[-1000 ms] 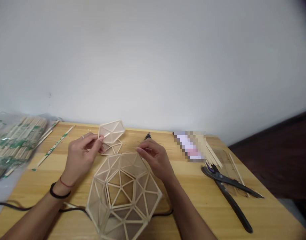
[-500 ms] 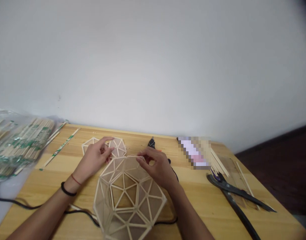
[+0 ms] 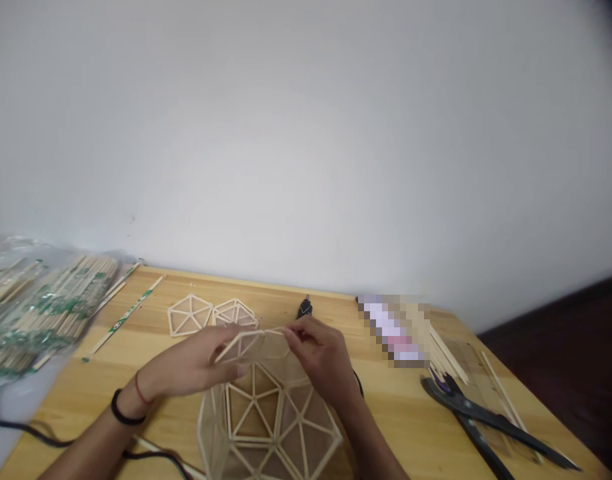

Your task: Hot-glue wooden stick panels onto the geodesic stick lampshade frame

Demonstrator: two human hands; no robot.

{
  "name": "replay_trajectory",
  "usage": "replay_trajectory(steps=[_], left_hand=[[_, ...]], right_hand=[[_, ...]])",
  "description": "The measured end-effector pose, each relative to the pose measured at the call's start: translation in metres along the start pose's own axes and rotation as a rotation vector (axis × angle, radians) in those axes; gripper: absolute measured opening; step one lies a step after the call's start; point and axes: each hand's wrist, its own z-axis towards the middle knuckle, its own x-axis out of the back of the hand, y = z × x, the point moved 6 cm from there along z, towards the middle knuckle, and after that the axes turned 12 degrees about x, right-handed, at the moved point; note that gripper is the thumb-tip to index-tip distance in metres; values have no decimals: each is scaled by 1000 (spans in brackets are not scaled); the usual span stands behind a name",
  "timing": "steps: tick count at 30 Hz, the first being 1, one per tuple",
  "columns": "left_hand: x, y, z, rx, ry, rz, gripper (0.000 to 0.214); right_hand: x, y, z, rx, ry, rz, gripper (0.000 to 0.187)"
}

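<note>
The stick dome [image 3: 269, 413] stands on the desk [image 3: 396, 427], close in front of the person. Both hands meet at its far top edge: the left hand [image 3: 196, 367] from the left side, fingers closed on the rim, and the right hand [image 3: 323, 357] from the right, pinching the same rim. Two flat pentagon panels [image 3: 211, 313] lie just behind the dome

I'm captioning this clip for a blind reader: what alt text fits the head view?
Both hands, left hand and right hand, grip the far rim of a stick-built lattice dome on a wooden table. Two small stick pentagons lie beyond it, bagged sticks at left, black shears at right.
</note>
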Motion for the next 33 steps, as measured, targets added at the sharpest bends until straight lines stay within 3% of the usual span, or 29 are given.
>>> replay_trajectory(steps=[4,8,16,21,28,31,33], left_hand=[[-12,5,3,-37,-76,-11,39],[-14,7,3,-69,-138,-59,44],[-15,2,-1,-16,-254,-116,52],[-21,4,0,-11,-320,-157,39],[-31,5,2,-27,-412,-227,34],[-31,5,1,-2,-419,-247,36],[-28,5,0,9,-415,-243,38]], right_hand=[[-2,12,-1,-212,41,348,23],[-3,19,-1,-236,48,485,25],[-7,17,-2,-240,-33,492,36],[-17,12,-4,-259,-148,588,37],[-23,-5,-7,-206,-335,385,42],[-23,-3,-7,-218,-321,424,40],[-21,6,-7,-277,-244,518,38]])
